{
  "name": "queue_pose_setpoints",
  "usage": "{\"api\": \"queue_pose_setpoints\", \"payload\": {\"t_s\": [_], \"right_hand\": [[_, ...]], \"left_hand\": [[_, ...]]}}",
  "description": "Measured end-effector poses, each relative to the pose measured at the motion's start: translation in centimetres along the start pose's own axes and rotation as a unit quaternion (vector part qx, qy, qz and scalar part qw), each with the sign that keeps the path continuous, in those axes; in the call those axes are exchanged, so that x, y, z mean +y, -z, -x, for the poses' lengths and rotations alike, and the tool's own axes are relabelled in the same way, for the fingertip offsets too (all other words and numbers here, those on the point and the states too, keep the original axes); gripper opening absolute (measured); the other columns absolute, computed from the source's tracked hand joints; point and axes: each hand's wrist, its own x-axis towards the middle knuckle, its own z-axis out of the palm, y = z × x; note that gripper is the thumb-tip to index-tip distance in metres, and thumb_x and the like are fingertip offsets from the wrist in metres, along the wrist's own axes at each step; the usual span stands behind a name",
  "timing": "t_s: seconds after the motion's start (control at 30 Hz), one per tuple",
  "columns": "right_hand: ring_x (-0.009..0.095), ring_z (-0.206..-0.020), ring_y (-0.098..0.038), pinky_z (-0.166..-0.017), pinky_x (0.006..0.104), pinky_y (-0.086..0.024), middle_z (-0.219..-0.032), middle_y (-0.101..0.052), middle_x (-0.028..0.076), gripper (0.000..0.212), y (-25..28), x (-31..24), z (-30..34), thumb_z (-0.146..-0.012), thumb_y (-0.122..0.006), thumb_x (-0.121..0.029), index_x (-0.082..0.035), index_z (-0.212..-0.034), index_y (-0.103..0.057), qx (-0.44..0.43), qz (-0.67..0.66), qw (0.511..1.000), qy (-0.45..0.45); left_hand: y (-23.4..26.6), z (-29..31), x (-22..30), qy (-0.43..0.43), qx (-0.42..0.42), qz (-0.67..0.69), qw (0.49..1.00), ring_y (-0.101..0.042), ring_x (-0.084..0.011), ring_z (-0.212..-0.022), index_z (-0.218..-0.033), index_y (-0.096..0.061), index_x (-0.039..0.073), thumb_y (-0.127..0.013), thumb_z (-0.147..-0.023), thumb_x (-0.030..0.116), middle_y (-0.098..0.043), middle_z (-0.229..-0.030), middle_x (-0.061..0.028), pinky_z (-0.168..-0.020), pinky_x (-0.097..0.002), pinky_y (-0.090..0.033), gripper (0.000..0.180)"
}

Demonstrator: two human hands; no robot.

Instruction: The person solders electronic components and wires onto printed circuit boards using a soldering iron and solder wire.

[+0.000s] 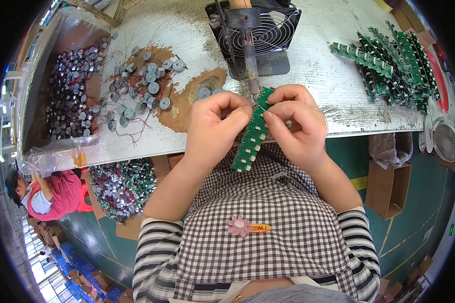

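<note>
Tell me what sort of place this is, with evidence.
Likely an electronics assembly workshop: a green circuit-board strip being handled, a pile of similar strips, and many wired round metal parts.

Left hand (215,122) and right hand (302,123) both pinch the upper part of a green circuit-board strip (250,144), just below a metal rod (249,55)! Grey motors (152,88) lie scattered left, a black fan (280,33) stands behind, board strips (404,63) heap right.

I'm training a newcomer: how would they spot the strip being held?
Find the white table, then the black fan at the picture's top. Below it, a green strip slants between left hand and right hand. Unlike those in the pile at right, it's held alone.
</note>
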Motion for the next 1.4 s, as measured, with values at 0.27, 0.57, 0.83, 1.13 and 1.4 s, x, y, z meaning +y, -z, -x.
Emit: {"api": "queue_pose_setpoints", "payload": {"t_s": [0.27,0.57,0.83,1.13,1.4], "right_hand": [[0.012,-0.066,-0.058,-0.052,0.0214,-0.049,-0.093,-0.058,0.012,0.010,0.0,0.0,-0.4,-0.074,-0.067,0.008,0.002,-0.080,-0.061,-0.010,0.015,1.000,0.020],[0.011,-0.068,-0.059,-0.058,0.0212,-0.049,-0.097,-0.058,0.013,0.008,0.3,0.0,1.1,-0.076,-0.064,0.009,0.003,-0.081,-0.060,-0.001,-0.022,0.998,-0.066],[0.009,-0.070,-0.056,-0.056,0.0193,-0.047,-0.100,-0.057,0.013,0.007,0.4,1.0,1.3,-0.079,-0.062,0.010,0.005,-0.083,-0.059,0.016,-0.047,0.995,-0.082],[0.008,-0.070,-0.056,-0.057,0.0193,-0.047,-0.098,-0.057,0.012,0.007,0.2,1.1,1.0,-0.080,-0.062,0.009,0.006,-0.083,-0.058,0.027,-0.066,0.993,-0.091],[0.009,-0.070,-0.055,-0.058,0.0199,-0.049,-0.100,-0.056,0.014,0.007,0.2,1.3,1.2,-0.084,-0.059,0.007,0.004,-0.085,-0.052,0.024,-0.103,0.991,-0.083]], "left_hand": [[0.1,-0.1,0.3,-0.001,0.006,-0.028,1.000,-0.053,-0.0050,-0.062,-0.078,-0.061,0.000,-0.060,-0.081,0.004,-0.062,-0.081,-0.0021,-0.050,-0.0179,-0.039,0.005],[1.8,-0.1,0.7,0.012,-0.057,-0.130,0.990,-0.057,-0.0090,-0.073,-0.087,-0.062,0.000,-0.068,-0.079,0.009,-0.063,-0.083,-0.0032,-0.065,-0.0227,-0.046,0.013],[9.2,0.8,0.3,-0.115,0.268,-0.593,0.751,-0.060,-0.0276,-0.058,-0.084,-0.058,0.004,-0.072,-0.076,0.032,-0.060,-0.064,-0.0105,-0.053,-0.0378,-0.045,0.033],[8.8,-0.8,-2.0,-0.109,0.194,-0.323,0.920,-0.054,-0.0122,-0.059,-0.094,-0.063,0.002,-0.065,-0.081,0.013,-0.059,-0.069,-0.0053,-0.056,-0.0252,-0.043,0.018],[8.6,-0.7,-2.4,-0.171,0.160,-0.062,0.970,-0.055,-0.0081,-0.075,-0.095,-0.059,0.002,-0.061,-0.089,0.007,-0.060,-0.084,-0.0011,-0.071,-0.0209,-0.043,0.009]]}}
